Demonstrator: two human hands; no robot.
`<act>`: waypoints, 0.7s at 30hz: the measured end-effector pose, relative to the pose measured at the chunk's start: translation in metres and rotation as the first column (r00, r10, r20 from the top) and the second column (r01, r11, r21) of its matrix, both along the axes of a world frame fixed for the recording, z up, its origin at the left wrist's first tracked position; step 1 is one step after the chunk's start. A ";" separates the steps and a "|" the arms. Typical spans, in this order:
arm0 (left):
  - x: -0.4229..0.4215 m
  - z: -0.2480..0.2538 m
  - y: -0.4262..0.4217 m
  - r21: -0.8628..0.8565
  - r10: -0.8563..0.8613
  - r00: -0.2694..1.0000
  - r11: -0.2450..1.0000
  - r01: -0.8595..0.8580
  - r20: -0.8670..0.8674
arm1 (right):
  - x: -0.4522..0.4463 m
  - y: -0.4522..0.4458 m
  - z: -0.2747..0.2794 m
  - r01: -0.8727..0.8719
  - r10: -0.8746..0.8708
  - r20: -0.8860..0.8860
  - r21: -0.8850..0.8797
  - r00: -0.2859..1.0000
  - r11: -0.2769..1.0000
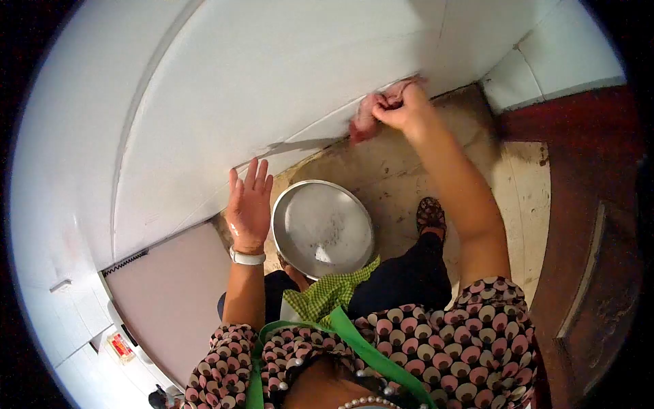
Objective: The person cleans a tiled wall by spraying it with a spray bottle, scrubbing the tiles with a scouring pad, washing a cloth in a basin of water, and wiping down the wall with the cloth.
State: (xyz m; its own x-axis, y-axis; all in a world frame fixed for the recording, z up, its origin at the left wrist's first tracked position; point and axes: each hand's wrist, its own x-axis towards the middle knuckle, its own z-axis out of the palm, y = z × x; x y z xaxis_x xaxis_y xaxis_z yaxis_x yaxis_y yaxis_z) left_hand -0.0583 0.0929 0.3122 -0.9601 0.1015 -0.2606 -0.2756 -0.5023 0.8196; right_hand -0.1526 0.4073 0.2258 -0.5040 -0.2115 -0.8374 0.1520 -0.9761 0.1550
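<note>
My right hand (413, 116) is closed around a wet-looking pinkish-red cloth (365, 121), held at the low part of the white wall (286, 75), near the floor. Part of the cloth hangs below my fingers and looks blurred. My left hand (250, 211) is raised with its fingers stretched out and nothing in it; wet or soapy patches shine near the wrist, above a white band (246, 257). Just right of that hand, a round metal basin (373, 238) stands on the floor, holding cloudy, sudsy water.
Stained beige floor (388, 167) runs along the wall. A brown wooden door (579, 259) is at the right. On the left lies a flat greyish panel (170, 293) with a dark coil at its edge. My sandalled foot (430, 215) is right of the basin.
</note>
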 end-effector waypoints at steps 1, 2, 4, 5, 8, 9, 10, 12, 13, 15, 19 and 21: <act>0.000 -0.002 -0.002 0.022 -0.020 1.000 1.000 0.020 -0.016 | -0.003 0.017 0.000 -0.052 0.053 0.021 -0.027 0.998 0.998; 0.000 -0.003 -0.004 0.015 -0.036 0.999 0.999 0.037 -0.029 | -0.007 0.037 -0.042 -0.044 0.045 0.027 -0.029 0.999 0.999; 0.000 -0.006 -0.008 -0.014 -0.078 0.996 0.997 0.077 -0.044 | 0.000 0.053 -0.034 0.000 0.001 -0.007 0.040 1.000 0.999; 0.001 -0.007 -0.009 -0.040 -0.107 0.992 0.994 0.105 -0.064 | 0.007 0.057 -0.021 0.035 -0.032 -0.030 0.106 0.999 0.994; 0.002 -0.008 -0.009 -0.082 -0.088 0.994 0.993 0.082 -0.067 | 0.017 0.068 0.006 0.203 -0.170 -0.117 0.399 0.979 0.894; 0.002 -0.009 -0.010 -0.085 -0.087 0.994 0.993 0.081 -0.067 | 0.017 0.077 0.007 0.254 -0.204 -0.153 0.522 0.967 0.814; 0.002 -0.009 -0.010 -0.081 -0.087 0.994 0.993 0.082 -0.066 | 0.015 0.089 0.003 0.274 -0.201 -0.186 0.657 0.962 0.702; 0.003 -0.007 -0.008 -0.077 -0.093 0.994 0.993 0.088 -0.062 | 0.007 0.147 -0.076 0.132 0.065 -0.141 0.983 0.988 0.128; 0.004 -0.005 -0.006 -0.122 -0.083 0.995 0.990 0.077 -0.048 | 0.007 0.155 -0.075 0.082 0.202 -0.039 0.975 0.979 -0.208; 0.008 -0.004 -0.005 -0.163 -0.080 0.996 0.984 0.074 -0.029 | 0.008 0.175 -0.074 0.309 0.161 -0.335 0.936 0.928 0.165; 0.014 -0.008 -0.004 -0.221 -0.095 0.995 0.971 0.088 -0.020 | 0.011 0.183 -0.055 0.555 -0.415 -0.370 0.552 0.832 0.622; 0.017 -0.017 -0.005 -0.297 -0.109 0.994 0.949 0.103 -0.004 | 0.005 0.184 -0.060 0.532 -0.388 -0.364 0.584 0.847 0.612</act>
State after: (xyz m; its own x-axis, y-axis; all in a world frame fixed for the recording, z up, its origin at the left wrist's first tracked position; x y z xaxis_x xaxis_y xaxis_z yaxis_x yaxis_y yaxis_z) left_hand -0.0416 0.0882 0.2951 -0.9534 0.1245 -0.2750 -0.2959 -0.2051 0.9330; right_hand -0.1479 0.5913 0.1659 -0.5360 0.6429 -0.5471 -0.3916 -0.7635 -0.5135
